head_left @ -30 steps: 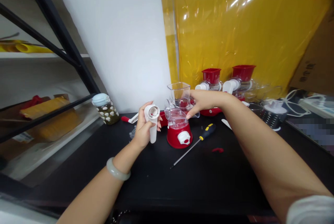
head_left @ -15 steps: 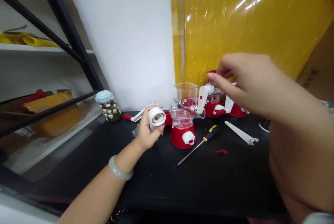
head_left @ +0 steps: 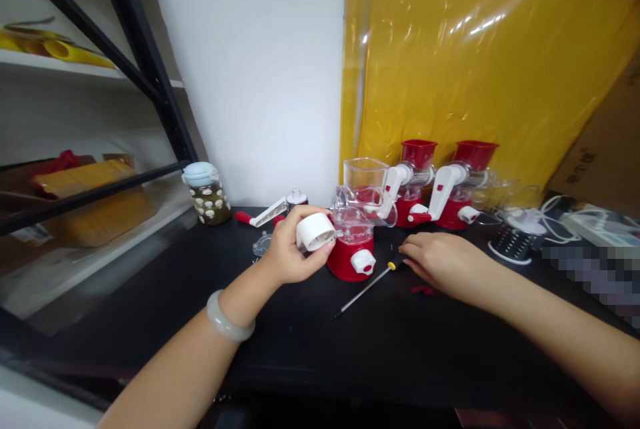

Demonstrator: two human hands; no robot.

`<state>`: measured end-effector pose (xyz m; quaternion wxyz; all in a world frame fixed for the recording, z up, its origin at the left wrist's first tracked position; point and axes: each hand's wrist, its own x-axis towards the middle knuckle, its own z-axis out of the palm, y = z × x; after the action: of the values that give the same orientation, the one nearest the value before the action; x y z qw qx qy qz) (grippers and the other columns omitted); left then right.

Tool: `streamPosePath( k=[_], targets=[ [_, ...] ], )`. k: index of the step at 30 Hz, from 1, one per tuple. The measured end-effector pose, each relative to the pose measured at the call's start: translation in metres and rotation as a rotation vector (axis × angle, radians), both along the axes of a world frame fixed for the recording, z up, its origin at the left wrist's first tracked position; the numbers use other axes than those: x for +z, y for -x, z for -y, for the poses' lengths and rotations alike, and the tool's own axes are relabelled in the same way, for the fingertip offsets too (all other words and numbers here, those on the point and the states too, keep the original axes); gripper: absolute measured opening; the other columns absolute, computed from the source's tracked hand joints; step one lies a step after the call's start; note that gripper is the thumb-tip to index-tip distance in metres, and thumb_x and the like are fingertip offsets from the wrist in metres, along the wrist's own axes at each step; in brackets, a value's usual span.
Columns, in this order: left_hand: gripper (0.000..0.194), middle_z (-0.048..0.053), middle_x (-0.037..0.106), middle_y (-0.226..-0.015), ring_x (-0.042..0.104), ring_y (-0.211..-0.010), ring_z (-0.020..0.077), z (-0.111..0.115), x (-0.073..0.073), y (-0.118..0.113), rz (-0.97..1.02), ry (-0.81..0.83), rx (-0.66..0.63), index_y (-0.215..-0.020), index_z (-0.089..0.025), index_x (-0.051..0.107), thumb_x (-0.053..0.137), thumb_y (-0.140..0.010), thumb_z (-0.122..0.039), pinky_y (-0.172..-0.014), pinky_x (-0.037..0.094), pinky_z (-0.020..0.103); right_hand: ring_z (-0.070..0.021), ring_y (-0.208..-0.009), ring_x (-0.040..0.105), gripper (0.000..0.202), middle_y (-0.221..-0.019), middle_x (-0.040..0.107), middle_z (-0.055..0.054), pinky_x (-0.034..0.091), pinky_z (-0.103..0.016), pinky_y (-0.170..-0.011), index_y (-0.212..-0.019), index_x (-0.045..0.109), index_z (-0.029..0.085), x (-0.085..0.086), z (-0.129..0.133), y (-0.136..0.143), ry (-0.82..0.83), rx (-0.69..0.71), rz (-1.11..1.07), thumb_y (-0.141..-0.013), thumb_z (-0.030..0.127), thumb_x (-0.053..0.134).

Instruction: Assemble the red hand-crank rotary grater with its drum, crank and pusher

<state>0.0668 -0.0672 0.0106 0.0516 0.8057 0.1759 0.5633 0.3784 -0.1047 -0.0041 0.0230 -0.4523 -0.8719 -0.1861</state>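
My left hand (head_left: pixel 293 249) is closed around a hollow white plastic cylinder (head_left: pixel 316 231), its open end tipped toward me. Just right of it stands a red-based rotary grater (head_left: pixel 351 257) with a clear hopper and a white knob. My right hand (head_left: pixel 440 262) has its fingers around the dark handle of a screwdriver (head_left: pixel 367 290), which still lies on the black table with its tip toward the lower left. Most of the handle is hidden by the hand. A small red piece (head_left: pixel 423 290) lies just below these fingers.
Two assembled red and white graters (head_left: pixel 417 179) stand behind, by the yellow sheet. A crank handle (head_left: pixel 267 213) and a clear part (head_left: pixel 262 243) lie left. A lidded jar (head_left: pixel 206 194) is farther left; a grater drum (head_left: pixel 517 235) and cables (head_left: pixel 563 215) are right.
My right hand has come down from in front of the back graters to the screwdriver's handle, covering the white wrench. My left hand has turned the white cylinder and shifted slightly right.
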Motion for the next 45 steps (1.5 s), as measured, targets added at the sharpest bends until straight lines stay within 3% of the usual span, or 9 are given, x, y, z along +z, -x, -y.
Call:
streamPosePath(
  k=[5,12,15,18,21,26,32,38,45],
  targets=[
    [0.039,0.004,0.072,-0.088,0.065,-0.069,0.0167,-0.002,0.001,0.003,-0.028,-0.039,0.003,-0.113,-0.020,0.060,0.073,-0.077,-0.022,-0.062,0.052,0.028,-0.0229,-0.088,0.072,0.022,-0.094,0.073,-0.013,0.054,-0.031,-0.077,-0.097,0.072,0.016,-0.015,-0.023,0.002,0.027,0.003,0.071,-0.084,0.004,0.060],
    [0.048,0.006,0.070,-0.095,0.066,-0.079,0.0204,-0.007,-0.001,0.010,-0.049,0.054,-0.005,-0.119,-0.019,0.058,0.075,-0.076,-0.027,-0.069,0.054,0.032,-0.0222,-0.084,0.069,0.019,-0.092,0.070,-0.010,0.051,-0.032,-0.076,-0.092,0.068,0.017,-0.028,-0.041,0.004,0.059,0.115,0.091,-0.086,0.003,0.056],
    [0.056,0.006,0.068,-0.094,0.066,-0.074,0.0184,-0.013,0.006,0.016,-0.031,0.240,-0.058,-0.131,-0.020,0.055,0.074,-0.082,-0.038,-0.068,0.055,0.031,-0.0240,-0.087,0.067,0.022,-0.096,0.068,-0.010,0.052,-0.034,-0.079,-0.095,0.067,0.017,-0.023,-0.037,-0.006,0.006,0.145,0.067,-0.082,0.002,0.058],
    [0.061,0.001,0.063,-0.076,0.059,-0.053,0.0141,-0.023,0.020,0.024,0.054,0.536,-0.228,-0.145,-0.022,0.045,0.053,-0.096,-0.058,-0.051,0.053,0.027,-0.0277,-0.095,0.066,0.027,-0.104,0.067,-0.012,0.053,-0.041,-0.087,-0.104,0.066,0.017,-0.017,-0.025,-0.024,-0.122,0.166,0.069,-0.084,0.003,0.055],
    [0.062,-0.001,0.059,-0.068,0.058,-0.047,0.0141,-0.033,0.030,0.031,0.027,0.741,-0.294,-0.143,-0.023,0.047,0.046,-0.097,-0.063,-0.042,0.052,0.025,-0.0293,-0.096,0.066,0.028,-0.107,0.068,-0.015,0.055,-0.042,-0.085,-0.111,0.065,0.016,-0.013,-0.012,-0.043,-0.226,0.166,0.070,-0.088,0.006,0.051],
    [0.051,-0.003,0.060,-0.071,0.061,-0.050,0.0137,-0.032,0.013,0.033,0.006,0.905,-0.250,-0.129,-0.025,0.049,0.052,-0.095,-0.063,-0.043,0.055,0.025,-0.0287,-0.085,0.070,0.025,-0.100,0.071,-0.017,0.057,-0.040,-0.072,-0.115,0.062,0.015,-0.004,-0.002,-0.058,-0.325,0.130,-0.170,-0.097,0.022,0.045],
    [0.040,-0.003,0.058,-0.080,0.059,-0.056,0.0118,-0.018,-0.015,0.031,0.079,0.810,-0.204,-0.120,-0.026,0.045,0.056,-0.095,-0.055,-0.046,0.056,0.025,-0.0234,-0.075,0.074,0.020,-0.094,0.075,-0.010,0.057,-0.033,-0.063,-0.117,0.058,0.022,0.001,0.016,-0.034,-0.384,0.199,-0.323,-0.101,0.031,0.050],
    [0.035,-0.003,0.057,-0.075,0.058,-0.054,0.0120,-0.016,-0.023,0.033,0.048,0.637,-0.271,-0.122,-0.024,0.046,0.051,-0.099,-0.050,-0.048,0.056,0.025,-0.0172,-0.065,0.069,0.017,-0.088,0.075,-0.006,0.049,-0.029,-0.055,-0.115,0.063,0.020,-0.011,0.025,-0.025,-0.547,0.201,-0.242,-0.099,0.024,0.059],
    [0.030,-0.001,0.058,-0.085,0.060,-0.057,0.0119,-0.013,-0.030,0.029,0.059,0.616,-0.277,-0.126,-0.027,0.046,0.050,-0.101,-0.044,-0.049,0.056,0.024,-0.0120,-0.059,0.061,0.019,-0.080,0.069,-0.003,0.042,-0.026,-0.056,-0.114,0.065,0.015,-0.011,0.026,-0.022,-0.598,0.251,-0.219,-0.098,0.023,0.064]
  ],
)
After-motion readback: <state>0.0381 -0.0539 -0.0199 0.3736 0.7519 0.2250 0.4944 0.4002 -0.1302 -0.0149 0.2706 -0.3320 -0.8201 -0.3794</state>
